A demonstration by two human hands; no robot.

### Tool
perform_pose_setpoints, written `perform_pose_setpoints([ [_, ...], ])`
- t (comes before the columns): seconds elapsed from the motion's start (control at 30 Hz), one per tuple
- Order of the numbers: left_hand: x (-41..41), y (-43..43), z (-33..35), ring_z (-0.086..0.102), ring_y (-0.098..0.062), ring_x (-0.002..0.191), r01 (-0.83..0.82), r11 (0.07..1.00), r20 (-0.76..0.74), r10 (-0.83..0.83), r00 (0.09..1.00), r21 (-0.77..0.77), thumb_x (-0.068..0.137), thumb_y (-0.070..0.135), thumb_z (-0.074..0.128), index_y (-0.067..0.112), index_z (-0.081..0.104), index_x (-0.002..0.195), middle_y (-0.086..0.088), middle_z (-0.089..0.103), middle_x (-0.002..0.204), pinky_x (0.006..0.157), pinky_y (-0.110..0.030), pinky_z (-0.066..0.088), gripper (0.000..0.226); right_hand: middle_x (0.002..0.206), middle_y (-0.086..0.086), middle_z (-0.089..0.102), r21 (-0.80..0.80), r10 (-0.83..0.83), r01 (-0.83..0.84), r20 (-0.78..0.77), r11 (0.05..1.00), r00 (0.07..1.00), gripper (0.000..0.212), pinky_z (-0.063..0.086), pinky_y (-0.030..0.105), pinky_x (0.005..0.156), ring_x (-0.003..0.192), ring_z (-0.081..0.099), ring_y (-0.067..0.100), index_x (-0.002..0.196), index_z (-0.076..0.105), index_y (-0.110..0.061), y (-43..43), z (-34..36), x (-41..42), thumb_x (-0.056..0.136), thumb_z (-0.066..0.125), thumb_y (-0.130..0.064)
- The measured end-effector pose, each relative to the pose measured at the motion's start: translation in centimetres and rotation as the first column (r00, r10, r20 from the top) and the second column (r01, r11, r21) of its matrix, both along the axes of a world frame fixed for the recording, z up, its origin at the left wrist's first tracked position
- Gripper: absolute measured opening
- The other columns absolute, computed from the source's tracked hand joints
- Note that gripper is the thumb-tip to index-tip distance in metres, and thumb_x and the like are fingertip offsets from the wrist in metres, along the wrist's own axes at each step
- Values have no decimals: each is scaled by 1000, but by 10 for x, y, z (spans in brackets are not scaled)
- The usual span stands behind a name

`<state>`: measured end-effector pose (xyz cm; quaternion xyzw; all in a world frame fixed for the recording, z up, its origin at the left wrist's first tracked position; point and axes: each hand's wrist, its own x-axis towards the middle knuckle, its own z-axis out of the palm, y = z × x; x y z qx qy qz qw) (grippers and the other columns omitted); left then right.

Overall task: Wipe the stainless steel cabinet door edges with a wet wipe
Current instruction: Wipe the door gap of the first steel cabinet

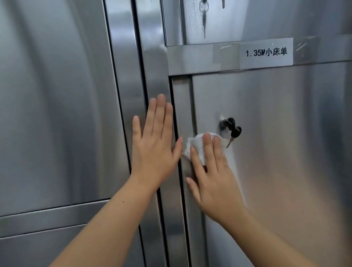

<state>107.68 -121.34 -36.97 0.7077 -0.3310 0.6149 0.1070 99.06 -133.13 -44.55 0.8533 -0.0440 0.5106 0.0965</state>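
Pressing wet wipe (195, 146) on door edge (184, 111), right hand (216, 181) fingers flat; left hand (153, 150) fingers straight.

Two bare forearms run out to the left grip (153, 148) and the right grip (214, 181), unclothed as far as the frame shows. The fingers are slender, with short, rounded, natural nails. The left forearm (107, 231) bears two small dark moles (123, 201): one near the left grip's wrist, the other well away from it, toward the elbow
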Motion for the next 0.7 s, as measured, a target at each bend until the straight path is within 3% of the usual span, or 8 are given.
perform_pose_setpoints([
  [0.2, 1, -1, -37, 11, -23, 141, 6, 1000, 20, -6, 1000, -2, 92, 37, 33, 4, 14, 145, -11, 11, 152, 112, -49, 7, 66, 150, 27, 10, -23, -16, 17, 22, 1000, 1000, 62, 18, 48, 114, 140, 7, 43, 145, 24, -7, -5, 8, 3, 91, 42, -33],
  [0.43, 3, 0, -58, 3, -23, 143, -12, 1000, 18, 12, 1000, 18, 92, 39, 32, 4, 13, 146, -12, 12, 152, 112, -48, 7, 66, 150, 26, 14, -14, -17, 17, 13, 1000, 1000, 60, 25, 51, 110, 139, 13, 41, 144, 28, -6, -3, -39, -1, 91, 37, -34],
  [0.57, 3, 0, -58, 13, -23, 141, -8, 1000, 39, 8, 999, 10, 92, 38, 35, 3, 18, 145, -13, 14, 151, 111, -49, 10, 66, 149, 25, 16, -27, -49, 51, 68, 998, 996, 62, 19, 52, 112, 139, 15, 41, 143, 29, -9, -4, -28, 5, 89, 39, -37],
  [0.7, 4, 1, -59, 11, -22, 141, -8, 1000, 46, 8, 999, 11, 92, 37, 35, 3, 18, 145, -12, 12, 151, 112, -48, 9, 66, 150, 24, 15, -32, -74, 77, 88, 997, 993, 61, 16, 52, 112, 140, 11, 38, 145, 26, -11, -6, -24, 10, 91, 37, -39],
])
